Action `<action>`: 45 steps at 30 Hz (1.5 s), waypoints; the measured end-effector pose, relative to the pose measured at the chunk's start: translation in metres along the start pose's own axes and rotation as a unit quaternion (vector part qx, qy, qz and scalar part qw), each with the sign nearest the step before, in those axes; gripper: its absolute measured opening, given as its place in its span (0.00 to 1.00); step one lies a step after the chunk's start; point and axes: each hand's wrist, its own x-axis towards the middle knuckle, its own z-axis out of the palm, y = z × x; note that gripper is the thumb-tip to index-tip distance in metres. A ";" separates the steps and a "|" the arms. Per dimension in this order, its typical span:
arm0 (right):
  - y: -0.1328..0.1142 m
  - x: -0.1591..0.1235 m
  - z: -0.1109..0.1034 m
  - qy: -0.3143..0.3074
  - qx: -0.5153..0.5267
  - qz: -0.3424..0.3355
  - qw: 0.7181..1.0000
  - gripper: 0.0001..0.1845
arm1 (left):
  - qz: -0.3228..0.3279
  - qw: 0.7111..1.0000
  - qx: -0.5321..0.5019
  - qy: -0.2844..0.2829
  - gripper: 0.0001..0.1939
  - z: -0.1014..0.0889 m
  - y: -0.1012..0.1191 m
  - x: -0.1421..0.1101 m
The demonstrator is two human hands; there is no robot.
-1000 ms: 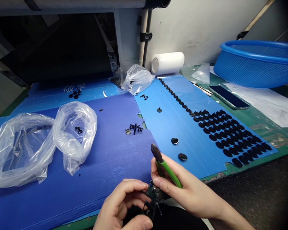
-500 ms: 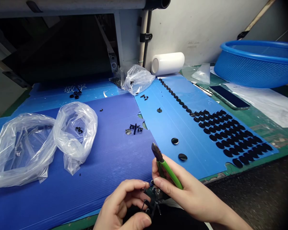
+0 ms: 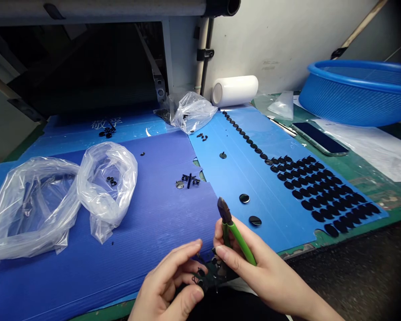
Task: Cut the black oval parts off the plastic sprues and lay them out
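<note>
The grip of the right hand (image 3: pixel 250 263) is wrapped around green-handled cutters (image 3: pixel 242 243), their blades pointing up and away, with thumb and forefinger close to a black branched piece (image 3: pixel 212 269). That piece sits between the two hands over the near edge of the worktop (image 3: pixel 118 310); the left hand (image 3: pixel 170 281) curves around its other side, though I cannot tell whether its fingers actually clasp it. Small parts seem to be attached to it, so I judge this piece unfinished.

Just beyond, two loose discs (image 3: pixel 244 198) lie outside the rows. To the right, a block of black discs (image 3: pixel 307 205) is neatly ranked, apparently the done portion; a single file (image 3: pixel 247 138) runs on from it towards the far side, so later rows look partial. Remaining, as I read it: a branched cluster (image 3: pixel 189 179) on the purple sheet (image 3: pixel 160 209), a stemmed disc (image 3: pixel 223 155) standing apart, scattered bits (image 3: pixel 203 137) farther off, and, farther left, another dark heap (image 3: pixel 107 132). The total cannot be told.
</note>
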 end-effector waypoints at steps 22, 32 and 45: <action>0.024 0.001 0.025 0.233 0.039 -0.031 0.971 0.06 | 0.003 0.989 -0.057 0.136 0.12 0.018 0.005 0.017; 0.025 0.002 0.024 0.237 0.057 -0.009 0.970 0.08 | 0.002 0.992 -0.019 0.128 0.12 0.016 0.006 0.020; 0.028 0.004 0.024 0.210 0.109 0.007 0.972 0.09 | -0.005 0.991 -0.026 0.135 0.12 0.016 0.006 0.020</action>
